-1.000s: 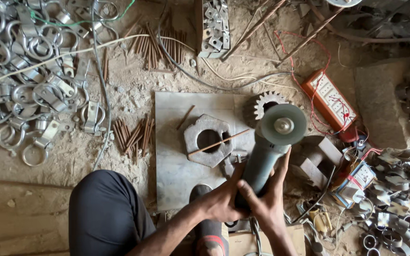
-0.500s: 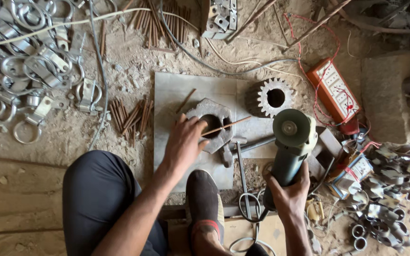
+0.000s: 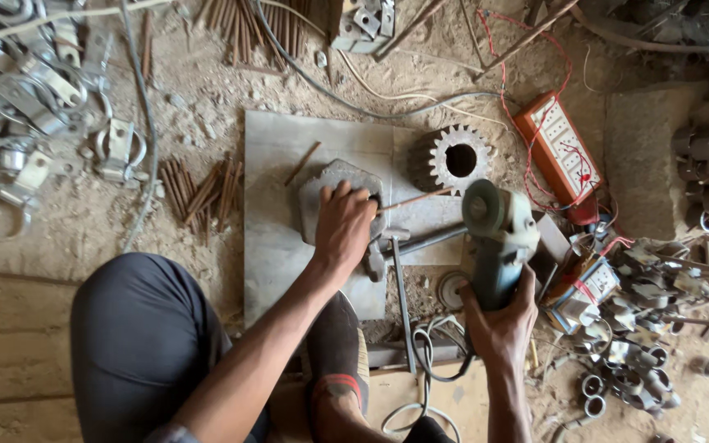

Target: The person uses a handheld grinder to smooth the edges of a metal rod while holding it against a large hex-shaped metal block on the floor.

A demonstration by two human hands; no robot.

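My left hand presses down on a flat, many-sided metal piece with a hole that lies on a grey metal plate. A thin rusty rod rests across the piece beside my fingers. My right hand grips the body of a green angle grinder, held just right of the plate with its disc turned toward the piece and apart from it. A hammer lies on the plate between the two hands.
A steel gear wheel sits at the plate's far right. An orange extension board with red wires lies further right. Rusty rods lie left, metal clamps far left, pipe rings at right. My foot rests below the plate.
My left hand left the grinder and moved onto the metal piece, now lying flat over its hole. The grinder, in my right hand alone, shifted right and tilted.
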